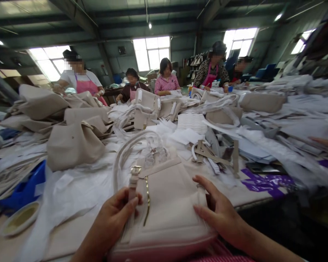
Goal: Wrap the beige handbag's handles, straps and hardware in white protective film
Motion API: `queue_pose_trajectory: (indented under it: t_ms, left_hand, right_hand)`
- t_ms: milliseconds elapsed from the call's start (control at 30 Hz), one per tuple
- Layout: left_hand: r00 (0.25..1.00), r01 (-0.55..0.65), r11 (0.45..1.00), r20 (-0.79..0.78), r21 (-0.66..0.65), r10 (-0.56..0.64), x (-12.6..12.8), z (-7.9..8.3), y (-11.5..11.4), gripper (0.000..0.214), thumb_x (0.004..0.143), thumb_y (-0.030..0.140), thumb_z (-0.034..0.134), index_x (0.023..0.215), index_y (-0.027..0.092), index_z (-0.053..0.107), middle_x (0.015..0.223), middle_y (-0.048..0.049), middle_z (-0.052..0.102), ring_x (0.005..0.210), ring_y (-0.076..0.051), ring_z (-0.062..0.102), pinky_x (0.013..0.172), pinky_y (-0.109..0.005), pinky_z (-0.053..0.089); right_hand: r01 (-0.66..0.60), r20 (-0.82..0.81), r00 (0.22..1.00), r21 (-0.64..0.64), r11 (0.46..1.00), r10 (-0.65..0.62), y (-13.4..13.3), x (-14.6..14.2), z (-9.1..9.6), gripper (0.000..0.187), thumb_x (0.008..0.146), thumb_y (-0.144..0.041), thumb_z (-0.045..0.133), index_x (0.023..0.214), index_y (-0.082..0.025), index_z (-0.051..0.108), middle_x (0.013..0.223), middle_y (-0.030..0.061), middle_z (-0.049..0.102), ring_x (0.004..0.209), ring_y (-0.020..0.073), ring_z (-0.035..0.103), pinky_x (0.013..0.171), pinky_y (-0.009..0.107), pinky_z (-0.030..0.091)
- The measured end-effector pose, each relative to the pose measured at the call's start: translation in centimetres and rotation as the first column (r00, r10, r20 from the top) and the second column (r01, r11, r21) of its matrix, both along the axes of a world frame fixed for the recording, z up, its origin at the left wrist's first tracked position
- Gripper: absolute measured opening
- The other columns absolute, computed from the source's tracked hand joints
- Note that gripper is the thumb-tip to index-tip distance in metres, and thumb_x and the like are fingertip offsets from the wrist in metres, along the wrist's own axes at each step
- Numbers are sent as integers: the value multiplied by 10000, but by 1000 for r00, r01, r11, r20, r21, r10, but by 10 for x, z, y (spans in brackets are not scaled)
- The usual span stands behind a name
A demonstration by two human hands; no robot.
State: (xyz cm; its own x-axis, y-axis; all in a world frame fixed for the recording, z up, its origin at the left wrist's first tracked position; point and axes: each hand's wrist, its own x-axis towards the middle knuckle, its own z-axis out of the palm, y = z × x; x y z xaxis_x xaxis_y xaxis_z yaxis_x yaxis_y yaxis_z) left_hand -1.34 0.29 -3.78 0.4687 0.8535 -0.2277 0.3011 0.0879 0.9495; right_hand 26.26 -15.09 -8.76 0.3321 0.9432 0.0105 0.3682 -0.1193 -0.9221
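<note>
A beige handbag (pixel 171 203) with a gold zip (pixel 147 200) rests at the front table edge, directly before me. Its handle (pixel 123 153), wrapped in clear plastic, arches up behind it. My left hand (pixel 117 211) pinches the strap (pixel 133 183) on the bag's left side, just below a gold buckle (pixel 136 169). On the opposite side, my right hand (pixel 218 207) grips the bag's edge, index finger near the top corner and thumb on the front panel.
Several beige bag pieces (pixel 73 145) are heaped to the left, near a blue bin (pixel 27 187) and a round shallow dish (pixel 20 218). White sheets and wrapped bags cover the middle. A phone (pixel 266 168) and purple plastic (pixel 265 182) lie right. Several people (pixel 167 80) work across the table.
</note>
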Motion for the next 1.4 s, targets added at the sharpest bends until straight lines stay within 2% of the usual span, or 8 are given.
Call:
queue_pose_trajectory:
  t_ms: [267,367,533,767,933,1100,1233,1400]
  left_hand:
    - [991,-128,977,23,-171,134,19,-17,-22,477,749,618,645,849,152,614,533,35,567,413,-87,489,419,-201,354]
    - [989,-111,977,72,-180,126,25,-10,-27,459,765,609,617,860,161,588,503,67,517,388,-73,452,403,-190,340]
    - [999,-44,998,29,-52,45,25,0,-40,414,850,585,540,826,174,586,523,55,535,398,-80,468,414,-199,350]
    - [993,91,996,-75,-12,-92,16,-9,-42,391,910,531,484,833,169,611,571,2,623,505,-126,544,531,-235,421]
    - [985,133,984,123,-115,-119,27,6,-28,405,845,557,602,985,178,636,817,-39,667,679,-151,592,627,-253,472]
    - [971,20,945,230,-327,59,41,-3,-22,441,791,616,641,855,184,580,559,89,328,451,-47,256,408,-166,212]
    - [960,-83,924,220,-375,175,36,-16,-24,475,755,634,667,932,205,565,567,100,285,456,-43,162,401,-161,133]
    - [955,-150,939,199,-311,219,39,-17,-26,573,729,737,605,981,225,565,510,103,297,413,-53,168,358,-167,173]
  right_hand:
    - [-172,612,790,152,973,44,35,24,48,365,886,-364,577,1176,-160,664,1243,156,632,1033,275,647,920,418,512]
    - [-403,374,856,48,914,358,68,-2,69,326,885,-422,591,1072,-183,712,972,79,713,702,169,624,650,284,497]
    - [-725,-291,671,-62,686,682,109,-72,66,367,868,-497,593,781,-154,692,630,2,624,528,101,488,469,215,345]
    - [-475,-673,653,-7,880,348,132,-96,58,203,764,-325,685,706,-147,605,516,-45,538,394,59,396,375,189,262]
    - [-395,-428,821,52,917,378,134,-91,62,220,783,-217,626,577,-149,587,499,-45,496,444,72,410,424,205,302]
    - [-383,-77,913,177,907,401,144,-66,63,364,892,-340,558,579,-159,598,533,-20,532,530,106,485,517,226,362]
    - [-172,377,926,352,920,30,169,5,62,215,937,-305,534,943,-169,700,902,51,663,858,161,588,813,257,439]
    - [110,550,822,100,989,-147,207,83,34,282,811,-103,665,1092,-81,644,1161,178,609,1085,246,553,971,334,403]
